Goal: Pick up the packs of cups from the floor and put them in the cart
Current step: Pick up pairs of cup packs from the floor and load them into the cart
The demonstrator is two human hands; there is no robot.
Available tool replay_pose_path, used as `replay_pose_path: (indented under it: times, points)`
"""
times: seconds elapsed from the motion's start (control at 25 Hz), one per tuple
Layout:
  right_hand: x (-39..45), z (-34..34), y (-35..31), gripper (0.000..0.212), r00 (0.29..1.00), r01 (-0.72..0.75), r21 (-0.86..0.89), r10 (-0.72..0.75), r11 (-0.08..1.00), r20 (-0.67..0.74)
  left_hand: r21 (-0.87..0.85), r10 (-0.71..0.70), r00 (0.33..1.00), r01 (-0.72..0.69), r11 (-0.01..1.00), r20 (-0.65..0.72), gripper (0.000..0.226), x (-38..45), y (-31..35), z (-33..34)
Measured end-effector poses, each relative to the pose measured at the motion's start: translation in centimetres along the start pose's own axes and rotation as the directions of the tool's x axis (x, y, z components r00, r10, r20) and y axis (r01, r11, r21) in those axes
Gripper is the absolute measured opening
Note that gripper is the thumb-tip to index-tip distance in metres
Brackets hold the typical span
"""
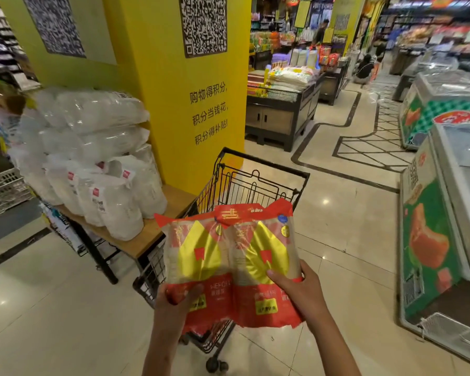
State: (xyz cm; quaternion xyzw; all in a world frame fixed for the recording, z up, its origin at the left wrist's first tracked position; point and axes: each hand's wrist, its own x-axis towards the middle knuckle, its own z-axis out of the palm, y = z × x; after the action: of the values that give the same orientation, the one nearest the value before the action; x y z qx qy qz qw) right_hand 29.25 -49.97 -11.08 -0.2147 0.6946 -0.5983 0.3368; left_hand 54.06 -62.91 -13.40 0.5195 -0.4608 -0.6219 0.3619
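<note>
Packs of cups (229, 256) sit in your grasp above the cart (258, 183), two red-and-gold bags side by side, touching each other. Your left hand (178, 299) grips the lower left corner, thumb curled over the front; your right hand (296, 287) holds the lower right edge the same way (the other fingers are hidden behind the wrapping). The black wire cart stands just beyond and beneath the bags, beside a yellow pillar (174, 104) and a low table (147, 234) stacked with white bags (98, 164).
</note>
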Motion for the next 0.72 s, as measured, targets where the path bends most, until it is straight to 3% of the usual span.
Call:
replay_pose_path:
  times: [0.2, 0.4, 0.6, 0.72]
  points:
    - [10.5, -1.2, -1.8, 0.058, 1.000, 0.003, -0.008, -0.003, 1.000, 0.001, -0.009, -0.011, 1.000, 0.011, 1.000, 0.014, 0.055, 7.3, 1.7, 6.0]
    - [22.7, -3.0, -3.6, 0.043, 0.996, 0.005, -0.027, -0.003, 1.000, 0.091, -0.014, 0.001, 0.995, -0.003, 1.000, -0.100, 0.055, 13.5, 2.2, 11.8]
    - [33.5, -3.4, -4.6, 0.037, 0.957, -0.027, -0.097, 0.054, 0.995, 0.286, -0.030, -0.058, 0.963, 0.052, 0.998, -0.265, 0.113, 17.3, 1.7, 17.1]
    - [39.4, -1.7, -3.0, 0.043, 0.911, -0.064, -0.198, 0.139, 0.978, 0.388, -0.067, -0.141, 0.929, 0.126, 0.990, -0.343, 0.101, 18.6, 0.2, 19.4]
